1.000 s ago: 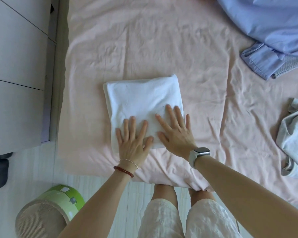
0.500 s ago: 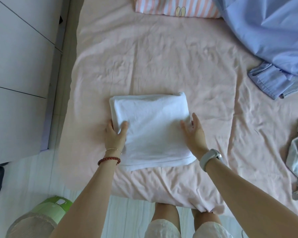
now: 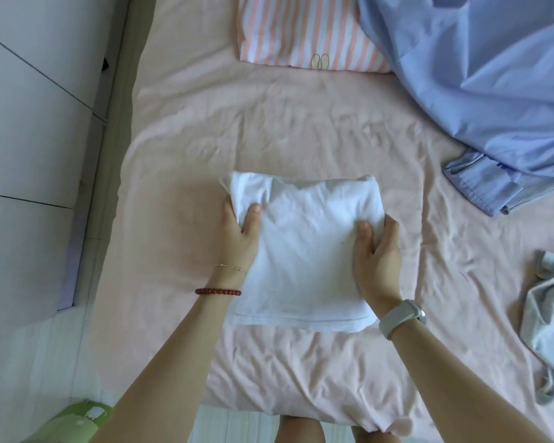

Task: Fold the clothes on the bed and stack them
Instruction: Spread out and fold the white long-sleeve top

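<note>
The folded white shirt (image 3: 301,254) sits between both hands on the pink bed (image 3: 269,129). The left hand (image 3: 239,233) grips its left edge, thumb on top; the right hand (image 3: 376,257) grips the right edge the same way. A blue shirt (image 3: 493,100) is heaped beyond the right hand, a grey garment (image 3: 547,324) further right, and a striped pillow (image 3: 301,33) straight ahead. The long axis of the white shirt runs away from the person.

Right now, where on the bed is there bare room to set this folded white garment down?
Bare pink sheet lies between the striped pillow and the folded white garment. The right side is crowded by the blue shirt and grey garment.
</note>
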The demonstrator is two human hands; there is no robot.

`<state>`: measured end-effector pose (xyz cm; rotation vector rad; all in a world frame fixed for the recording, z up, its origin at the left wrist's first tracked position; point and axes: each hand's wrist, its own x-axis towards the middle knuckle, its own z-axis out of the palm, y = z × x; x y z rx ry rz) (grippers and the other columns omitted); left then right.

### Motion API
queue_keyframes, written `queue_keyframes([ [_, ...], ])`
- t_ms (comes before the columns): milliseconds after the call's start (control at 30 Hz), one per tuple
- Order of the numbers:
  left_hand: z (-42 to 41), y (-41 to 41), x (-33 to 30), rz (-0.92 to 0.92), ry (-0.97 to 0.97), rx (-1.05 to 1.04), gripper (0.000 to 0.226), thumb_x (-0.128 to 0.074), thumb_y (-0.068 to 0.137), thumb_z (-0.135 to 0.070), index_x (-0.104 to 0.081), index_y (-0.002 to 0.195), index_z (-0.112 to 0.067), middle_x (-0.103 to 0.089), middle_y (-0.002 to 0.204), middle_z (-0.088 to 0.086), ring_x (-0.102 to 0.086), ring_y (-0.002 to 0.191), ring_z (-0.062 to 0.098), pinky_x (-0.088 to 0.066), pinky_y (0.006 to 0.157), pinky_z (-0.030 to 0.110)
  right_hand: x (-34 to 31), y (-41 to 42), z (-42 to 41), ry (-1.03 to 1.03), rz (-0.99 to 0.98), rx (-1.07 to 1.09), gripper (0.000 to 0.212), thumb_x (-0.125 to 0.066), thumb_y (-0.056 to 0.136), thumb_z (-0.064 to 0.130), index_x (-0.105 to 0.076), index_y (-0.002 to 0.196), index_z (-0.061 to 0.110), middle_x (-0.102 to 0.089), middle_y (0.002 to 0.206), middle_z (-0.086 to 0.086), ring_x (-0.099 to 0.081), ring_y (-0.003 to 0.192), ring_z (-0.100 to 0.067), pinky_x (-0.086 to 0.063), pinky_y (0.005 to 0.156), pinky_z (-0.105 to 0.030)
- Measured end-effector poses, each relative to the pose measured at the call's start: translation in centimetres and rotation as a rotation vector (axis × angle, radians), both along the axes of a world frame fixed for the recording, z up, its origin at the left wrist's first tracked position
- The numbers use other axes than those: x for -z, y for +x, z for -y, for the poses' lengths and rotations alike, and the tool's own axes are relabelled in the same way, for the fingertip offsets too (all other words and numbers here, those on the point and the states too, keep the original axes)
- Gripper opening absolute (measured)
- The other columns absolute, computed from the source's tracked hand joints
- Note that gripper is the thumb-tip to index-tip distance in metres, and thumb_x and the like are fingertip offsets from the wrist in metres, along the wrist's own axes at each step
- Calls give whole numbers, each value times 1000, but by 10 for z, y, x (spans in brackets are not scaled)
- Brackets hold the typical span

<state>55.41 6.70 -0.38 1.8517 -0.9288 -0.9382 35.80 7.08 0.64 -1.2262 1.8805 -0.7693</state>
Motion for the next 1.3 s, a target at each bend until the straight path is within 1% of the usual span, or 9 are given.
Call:
queue_keyframes([
  [100, 46, -18, -1, 15, 42, 57, 11, -52, 93, -27, -46, 99, -21, -52, 86, -11, -52, 71, -13, -38, 64, 13, -2, -21, 38, -31, -37, 82, 29, -45, 95, 34, -44, 114, 12, -56, 78, 9, -53, 68, -10, -34, 55, -18],
  [267, 74, -32, 30, -168, 396, 125, 58, -51, 91, -43, -26, 139, -21, -39, 134, -5, -41, 124, 17, -35, 94, 30, 20, -56, 72, 311, -86, 53, 63, -46, 94, 39, -17, 146, 18, -38, 142, -16, -44, 124, -35, -37, 99, -42],
  [500, 33, -29, 39, -126, 402, 310, 94, -66, 80, -43, -1, 147, -31, -13, 152, -13, -21, 136, 7, -22, 104, 24, 44, -62, 2, 259, -26, -2, 75, -54, 88, 46, -11, 147, 32, -37, 141, 1, -42, 124, -19, -33, 85, -21],
  [600, 26, -45, 32, -133, 253, 294, 88, -66, 84, -23, -5, 148, -21, -17, 147, -14, -20, 136, 4, -21, 102, 13, 40, -63, -2, 206, 181, 83, 74, -62, 86, 35, -21, 147, 23, -41, 125, 31, -46, 118, 4, -34, 80, 3],
  [733, 40, -65, 21, -23, 6, 281, 74, -62, 87, -9, -16, 145, -11, -17, 142, -19, -16, 131, -9, -14, 100, -2, 28, -69, 24, 30, 171, 48, 65, -58, 90, 21, -25, 146, 15, -35, 141, 13, -38, 130, -6, -34, 108, -29],
  [867, 45, -74, 18, -4, -104, 281, 57, -56, 91, -10, -29, 140, -16, -27, 139, -23, -23, 126, -19, -19, 101, -1, 19, -84, 33, -112, 73, 45, 54, -58, 91, 23, -37, 140, 13, -42, 129, 16, -39, 119, 6, -30, 99, -7],
  [967, 37, -75, 30, 2, 159, 327, 51, -51, 94, -13, -31, 140, -10, -34, 145, -2, -32, 133, 6, -25, 98, 6, 28, -92, 24, 185, 1, -46, 52, -56, 91, 25, -38, 139, 17, -48, 132, -7, -48, 119, -20, -34, 95, -20],
  [1100, 24, -77, 28, 452, 454, 270, 52, -53, 89, -33, -37, 138, -26, -41, 133, 13, -45, 118, 32, -38, 89, 36, 30, -89, 13, 323, -282, -57, 51, -50, 91, 29, -37, 140, 23, -43, 128, -18, -44, 115, -36, -35, 95, -37],
  [1300, 28, -95, 35, 1011, 17, 697, 60, -43, 83, -46, -42, 139, -24, -33, 148, 15, -27, 137, 40, -24, 105, 60, 35, -64, 27, -185, -705, -573, 53, -37, 90, 39, -42, 139, 20, -35, 145, -23, -32, 132, -45, -21, 104, -63],
])
